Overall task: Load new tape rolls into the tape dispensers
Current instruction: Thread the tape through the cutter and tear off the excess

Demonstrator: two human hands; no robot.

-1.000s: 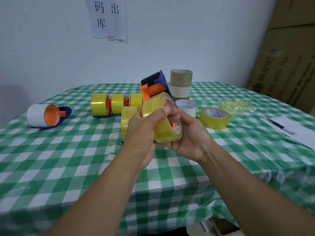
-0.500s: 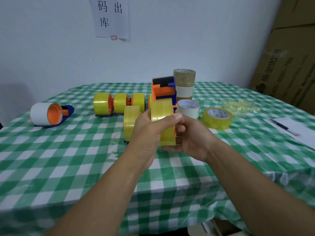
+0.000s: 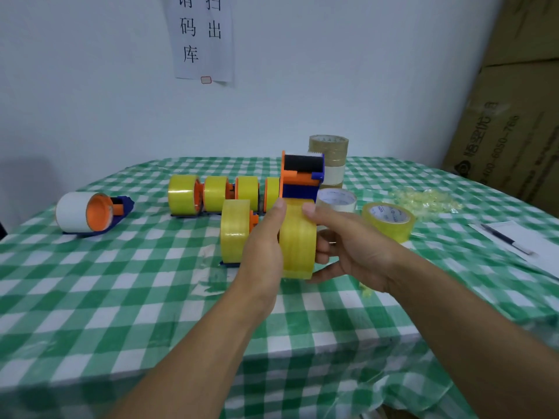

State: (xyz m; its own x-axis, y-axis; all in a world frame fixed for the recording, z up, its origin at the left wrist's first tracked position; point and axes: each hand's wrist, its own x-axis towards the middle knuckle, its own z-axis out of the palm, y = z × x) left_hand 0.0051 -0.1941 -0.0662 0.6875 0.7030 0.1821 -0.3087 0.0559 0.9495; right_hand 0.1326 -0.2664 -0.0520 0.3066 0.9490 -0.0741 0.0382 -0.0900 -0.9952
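Note:
Above the middle of the table I hold an orange and blue tape dispenser (image 3: pixel 302 173) with a yellow tape roll (image 3: pixel 298 240) mounted on it, edge-on to me. My left hand (image 3: pixel 263 246) grips the roll's left side, thumb on top. My right hand (image 3: pixel 348 246) cups its right side, index finger on the rim. Just left of it, a second loaded dispenser (image 3: pixel 234 231) stands on the cloth. Behind is a row of loaded dispensers (image 3: pixel 211 193). A white-roll dispenser (image 3: pixel 87 211) lies at the far left.
Spare rolls sit at the right: a brown and white stack (image 3: pixel 331 155), a white roll (image 3: pixel 337 199) and a yellow roll (image 3: pixel 388 217). Crumpled tape scraps (image 3: pixel 423 199) lie behind, paper with a pen (image 3: pixel 508 238) at the right edge. Cardboard boxes (image 3: pixel 514 116) stand beyond the green checked tablecloth (image 3: pixel 121 282).
The held dispenser has turned from tilted to upright and edge-on. My right index finger has come onto the roll's rim. The camera has tipped upward.

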